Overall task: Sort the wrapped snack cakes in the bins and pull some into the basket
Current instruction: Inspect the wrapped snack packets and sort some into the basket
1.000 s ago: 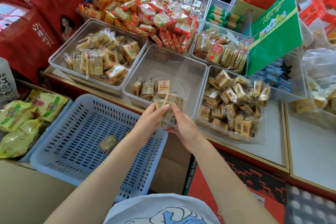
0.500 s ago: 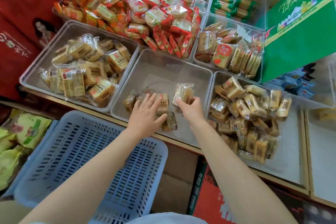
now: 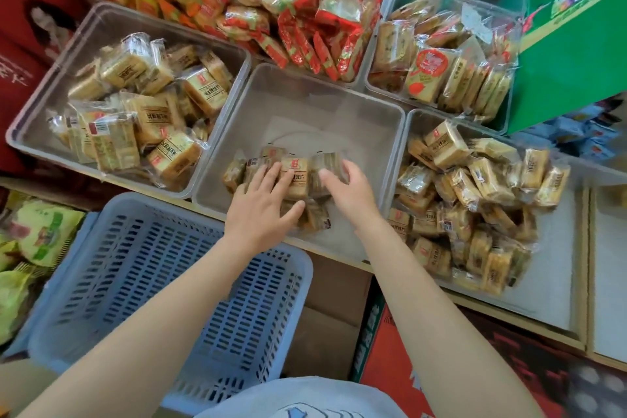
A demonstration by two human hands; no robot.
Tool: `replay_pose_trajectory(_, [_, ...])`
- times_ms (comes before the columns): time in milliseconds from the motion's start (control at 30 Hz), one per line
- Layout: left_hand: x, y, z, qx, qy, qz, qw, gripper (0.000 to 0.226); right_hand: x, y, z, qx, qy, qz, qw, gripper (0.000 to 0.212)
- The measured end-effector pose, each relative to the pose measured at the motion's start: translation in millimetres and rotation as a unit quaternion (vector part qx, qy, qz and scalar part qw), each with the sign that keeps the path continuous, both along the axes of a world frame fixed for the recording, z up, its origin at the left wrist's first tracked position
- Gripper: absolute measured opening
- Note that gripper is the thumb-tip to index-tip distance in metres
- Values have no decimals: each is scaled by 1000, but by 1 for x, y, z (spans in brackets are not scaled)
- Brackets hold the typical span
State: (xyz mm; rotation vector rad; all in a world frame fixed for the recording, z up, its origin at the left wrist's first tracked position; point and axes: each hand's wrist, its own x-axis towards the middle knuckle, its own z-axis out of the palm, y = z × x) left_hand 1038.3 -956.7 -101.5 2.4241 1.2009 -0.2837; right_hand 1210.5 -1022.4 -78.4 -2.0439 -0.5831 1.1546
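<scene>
While clear bins crowd the wooden surface [image 3: 509, 310], the snack cakes [image 3: 295, 176] in the middle bin [image 3: 305, 105] are pressed by flat left-hand fingers [image 3: 271, 180] and grasped by the right hand [image 3: 349, 193]; the blue basket [image 3: 163, 282] is set below.

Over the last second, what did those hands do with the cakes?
A second ago both hands held a bunch of cakes above the middle bin's near edge. They put them down inside the middle bin. Now the left hand presses flat on the cakes; the right hand curls round one. The blue basket stayed put.
</scene>
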Motion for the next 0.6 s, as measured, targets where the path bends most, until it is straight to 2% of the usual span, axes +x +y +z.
replay_pose_trajectory(133, [17, -18, 12, 39, -2, 8, 999, 73, 19, -54, 32, 92, -30, -93, 991, 27])
replay_pose_trajectory(233, [55, -61, 27, 8, -78, -61, 995, 74, 41, -100, 33, 74, -11, -209, 975, 14])
replay_pose_trajectory(333, [92, -105, 26, -24, -112, -106, 988, 84, 62, -136, 28, 48, 19, -296, 954, 20])
replay_pose_trajectory(467, [119, -121, 12, -23, -85, -66, 994, 92, 85, -162, 23, 77, -22, -361, 929, 37])
replay_pose_trajectory(600, [124, -129, 7, 18, -61, -44, 997, 92, 105, -165, 8, 51, -56, -298, 952, 59])
